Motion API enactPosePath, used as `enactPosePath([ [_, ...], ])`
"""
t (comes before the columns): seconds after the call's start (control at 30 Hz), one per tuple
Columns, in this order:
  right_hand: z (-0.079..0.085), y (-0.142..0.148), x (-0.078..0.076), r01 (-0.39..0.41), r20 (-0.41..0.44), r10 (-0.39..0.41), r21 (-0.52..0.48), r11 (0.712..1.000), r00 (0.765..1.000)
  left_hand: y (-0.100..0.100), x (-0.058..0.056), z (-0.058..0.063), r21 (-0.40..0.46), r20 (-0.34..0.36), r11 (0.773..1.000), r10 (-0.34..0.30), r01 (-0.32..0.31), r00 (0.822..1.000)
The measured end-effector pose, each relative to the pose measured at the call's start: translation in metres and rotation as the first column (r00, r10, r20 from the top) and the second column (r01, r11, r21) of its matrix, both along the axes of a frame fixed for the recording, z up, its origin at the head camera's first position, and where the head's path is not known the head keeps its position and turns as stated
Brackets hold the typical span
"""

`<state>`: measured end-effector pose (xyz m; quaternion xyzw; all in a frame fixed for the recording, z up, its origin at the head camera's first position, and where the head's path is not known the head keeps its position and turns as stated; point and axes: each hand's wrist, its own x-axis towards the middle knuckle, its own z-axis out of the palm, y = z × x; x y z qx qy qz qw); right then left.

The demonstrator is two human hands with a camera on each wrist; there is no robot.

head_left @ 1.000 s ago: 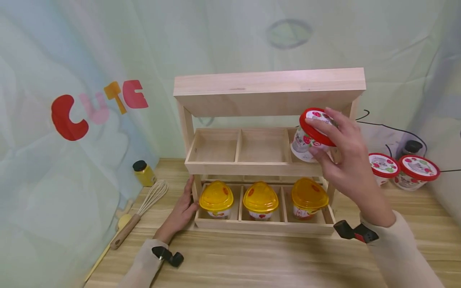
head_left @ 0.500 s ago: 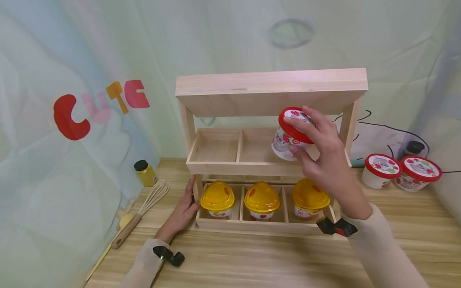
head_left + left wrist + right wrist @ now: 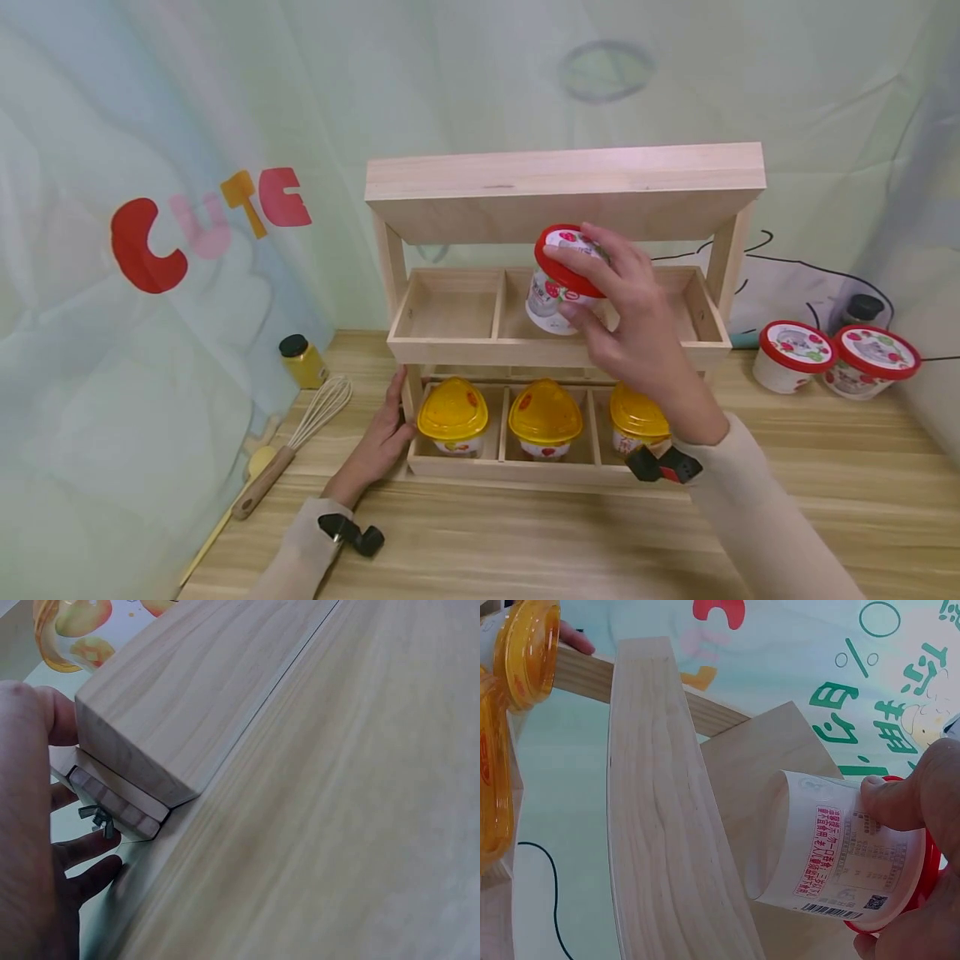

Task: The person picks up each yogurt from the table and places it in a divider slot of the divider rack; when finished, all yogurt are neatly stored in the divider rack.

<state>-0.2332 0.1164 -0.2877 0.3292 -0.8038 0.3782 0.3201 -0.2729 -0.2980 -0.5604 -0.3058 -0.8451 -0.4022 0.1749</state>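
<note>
In the head view, my right hand (image 3: 630, 325) pinches a red-lidded jelly cup (image 3: 551, 304) by its lid and side. The cup is white with strawberry pictures and tilts slightly over the middle compartment of the rack's upper tray (image 3: 450, 351). Its printed side (image 3: 832, 847) and bottom edge show in the right wrist view. My left hand (image 3: 378, 442) grips the lower left end of the wooden rack (image 3: 562, 177). In the left wrist view, the thumb presses the tray's corner (image 3: 135, 750) and the fingers reach round by a wing nut (image 3: 97, 817).
Yellow-lidded cups (image 3: 545, 412) stand in the lower tray's three compartments. Two more red-lidded cups (image 3: 797, 357) stand at the right, by a dark-capped bottle (image 3: 862, 308). A whisk (image 3: 300, 437) and a yellow jar (image 3: 302, 364) lie at the left near the cloth backdrop (image 3: 480, 92).
My right hand has carried the red-lidded jelly cup leftward, from the upper tray's right compartment to over its middle one. The left hand has stayed in place.
</note>
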Motion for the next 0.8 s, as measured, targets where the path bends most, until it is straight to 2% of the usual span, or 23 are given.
enactPosePath([
  [0.03,0.000,-0.002,-0.001,-0.006,0.001,0.006,-0.003,1.000,1.000,-0.001,0.000,-0.002,-0.008,0.018,1.000,0.018,-0.018,1.000],
  [0.07,0.000,-0.005,-0.001,-0.012,0.002,0.012,-0.007,1.000,1.000,0.000,0.001,0.000,-0.001,0.001,1.000,0.004,-0.004,1.000],
  [0.27,-0.002,-0.018,-0.006,-0.039,-0.005,0.038,-0.008,0.999,0.999,-0.004,-0.003,-0.008,-0.023,-0.018,0.999,0.022,-0.022,1.000],
  [0.3,-0.002,-0.021,-0.007,-0.044,-0.004,0.044,-0.010,0.999,0.999,-0.006,-0.006,-0.012,-0.036,-0.005,0.999,0.039,-0.039,0.999],
  [0.43,-0.003,-0.030,-0.010,-0.065,0.002,0.065,-0.015,0.998,0.998,-0.008,-0.007,-0.015,-0.043,0.008,0.998,0.036,-0.036,0.999],
  [0.7,-0.002,-0.051,-0.015,-0.098,-0.003,0.098,-0.005,0.995,0.995,-0.009,-0.008,-0.014,-0.026,0.032,1.000,0.018,-0.017,0.999],
  [0.73,-0.003,-0.054,-0.015,-0.103,-0.005,0.103,-0.004,0.995,0.995,-0.005,-0.002,-0.006,-0.021,0.032,1.000,0.017,-0.016,0.999],
  [0.8,-0.004,-0.059,-0.017,-0.110,-0.014,0.110,0.002,0.994,0.994,-0.005,-0.002,-0.006,-0.014,0.034,1.000,0.017,-0.016,0.999],
])
